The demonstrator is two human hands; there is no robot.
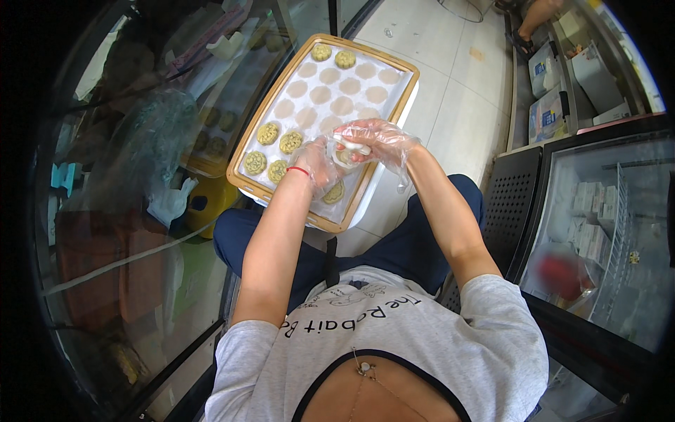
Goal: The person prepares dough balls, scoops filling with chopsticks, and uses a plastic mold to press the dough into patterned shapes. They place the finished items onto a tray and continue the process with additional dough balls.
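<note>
A gold-coloured baking tray [405, 65] lies before me, lined with white paper that bears round marks. Molded, patterned round pastries [256, 163] rest on it, several at the near left and two at the far edge. Over the tray's near right part, my right hand [372, 140], in a clear plastic glove, has its curled fingers on a small white item [352, 145] whose kind I cannot tell. Beside it, my left hand [318, 161], gloved too and with a red string at the wrist, is close to a pale round piece between the hands. Its fingers are partly hidden.
The tray rests on a white support [413, 105] between my knees. Glass doors [211, 285] stand close on the left, reflecting the tray. On the right are a glass-fronted fridge [596, 227] and shelves with packages [546, 118]. Another person's leg [538, 18] shows at the far right.
</note>
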